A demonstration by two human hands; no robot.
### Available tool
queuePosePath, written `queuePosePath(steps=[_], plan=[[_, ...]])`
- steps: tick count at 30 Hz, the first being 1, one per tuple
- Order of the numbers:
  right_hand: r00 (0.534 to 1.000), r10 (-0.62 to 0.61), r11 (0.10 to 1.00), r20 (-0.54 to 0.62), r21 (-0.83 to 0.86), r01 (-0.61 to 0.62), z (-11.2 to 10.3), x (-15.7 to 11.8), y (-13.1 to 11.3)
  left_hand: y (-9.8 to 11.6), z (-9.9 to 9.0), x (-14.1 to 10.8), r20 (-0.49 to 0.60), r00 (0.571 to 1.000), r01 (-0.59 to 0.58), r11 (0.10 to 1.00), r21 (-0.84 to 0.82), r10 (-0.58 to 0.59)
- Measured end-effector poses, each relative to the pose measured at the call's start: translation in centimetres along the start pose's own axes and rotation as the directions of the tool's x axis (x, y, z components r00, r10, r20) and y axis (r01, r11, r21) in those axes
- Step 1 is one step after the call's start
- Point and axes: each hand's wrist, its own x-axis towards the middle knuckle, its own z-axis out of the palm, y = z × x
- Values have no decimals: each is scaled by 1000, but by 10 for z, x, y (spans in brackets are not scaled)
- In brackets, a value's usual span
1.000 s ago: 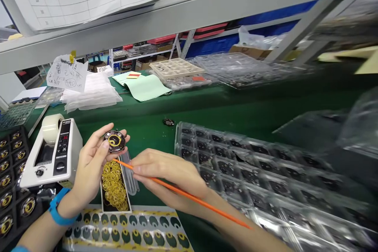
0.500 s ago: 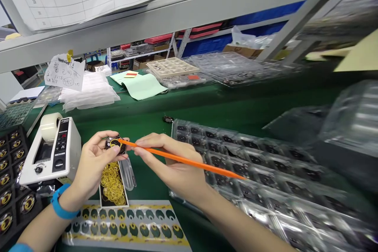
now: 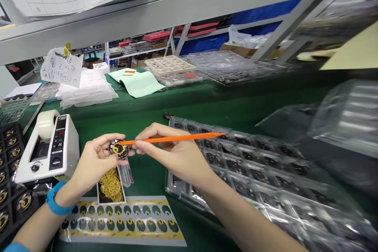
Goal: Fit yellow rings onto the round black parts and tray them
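Note:
My left hand (image 3: 96, 161) grips a round black disc (image 3: 118, 149) by its edge, its face with a yellow ring turned up. Between the thumb and fingers of my right hand (image 3: 174, 151) is an orange pointed stick (image 3: 189, 137), its left tip touching the upper part of the disc. Below the disc, a small white box holds a tangle of yellow rings (image 3: 111, 186). A sheet with rows of yellow and dark green cutouts (image 3: 121, 220) lies at the front.
A white tape dispenser (image 3: 66, 145) and a black tray of discs (image 3: 23, 201) are on the left. Clear plastic trays with dark parts (image 3: 242, 169) fill the right. A grey shelf beam (image 3: 147, 19) crosses above; papers (image 3: 85, 86) lie at the back.
The orange stick has swung nearer level, its right end higher. My left thumb has moved off the disc's face, uncovering more of the yellow ring. The whole view has shifted slightly.

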Motion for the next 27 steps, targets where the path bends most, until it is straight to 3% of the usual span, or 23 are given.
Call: queuePosePath(steps=[7, 13, 19, 23, 27], plan=[[966, 171, 938, 193, 269, -220, -11, 7, 3, -2, -1, -4, 139, 989, 56, 998, 31, -60], [970, 209, 895, 126, 375, -241, -5, 8, 7, -2, -1, -3, 160, 986, 51, 999, 20, -53], [965, 252, 860, 74, 440, -258, 1, 9, 14, -2, -1, -1, 98, 992, 77, 997, 31, -80], [966, 256, 798, 33, 557, -230, 0, 12, 14, -4, -4, 3, 0, 996, 85, 996, 13, -85], [963, 259, 813, -72, 555, -177, -1, 12, 14, -8, -5, 7, -103, 995, 11, 999, 37, -7]])
